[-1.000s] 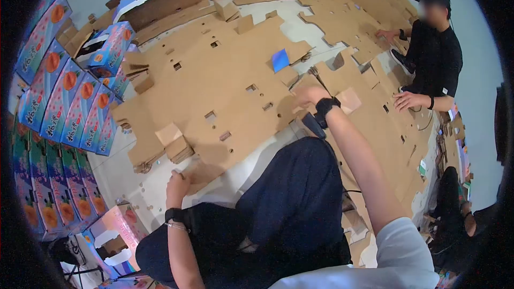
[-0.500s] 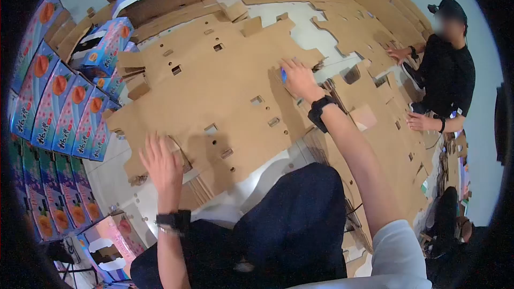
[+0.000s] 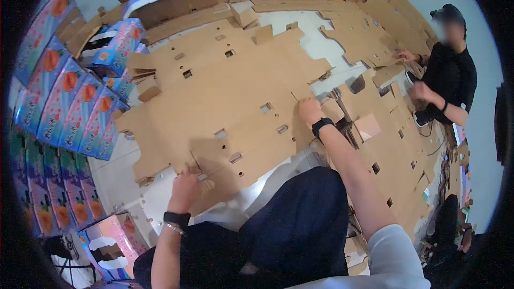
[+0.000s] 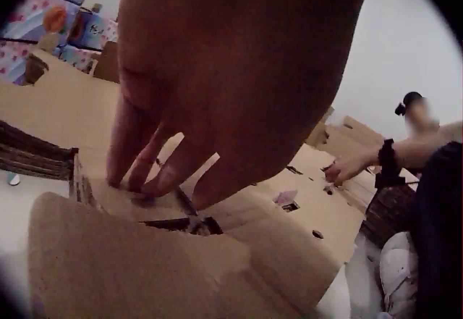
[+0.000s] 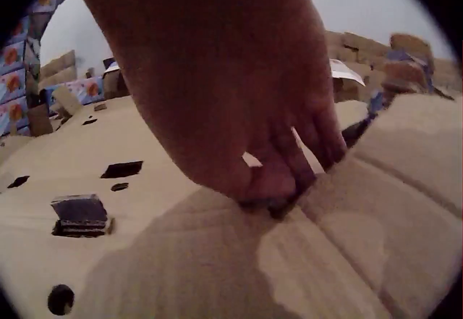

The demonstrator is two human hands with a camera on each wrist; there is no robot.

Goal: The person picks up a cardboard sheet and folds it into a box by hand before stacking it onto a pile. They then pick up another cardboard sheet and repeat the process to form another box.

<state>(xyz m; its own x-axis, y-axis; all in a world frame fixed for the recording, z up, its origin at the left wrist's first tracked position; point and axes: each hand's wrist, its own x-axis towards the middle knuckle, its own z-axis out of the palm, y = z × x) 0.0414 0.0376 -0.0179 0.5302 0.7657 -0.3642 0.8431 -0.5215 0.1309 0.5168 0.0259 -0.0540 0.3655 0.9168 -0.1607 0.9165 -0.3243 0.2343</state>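
Note:
A large brown cardboard sheet [image 3: 214, 85], pierced with slots and round holes, lies before me in the head view. At its near left edge, my left hand [image 3: 186, 186] bends its fingers down into a cut. The left wrist view shows its fingertips [image 4: 206, 197] at the dark slot, between raised cardboard flaps. My right hand [image 3: 311, 111] grips the sheet near its right edge. Seen from the right wrist, the curled fingers [image 5: 275, 181] reach into a gap beside a creased flap [image 5: 391, 210], with their tips hidden.
Blue peach-print boxes [image 3: 61, 91] stand stacked on the left, above darker boxes [image 3: 53, 192]. More cut cardboard sheets [image 3: 391, 144] lie to the right. Beyond them a person in black [image 3: 455, 75] crouches. An opened pink box [image 3: 110, 243] sits at lower left.
My right hand first moved out to the blue flap, then back toward me; that flap no longer shows. The left hand, spread over the cardboard half a second ago, now bends its fingers at the edge.

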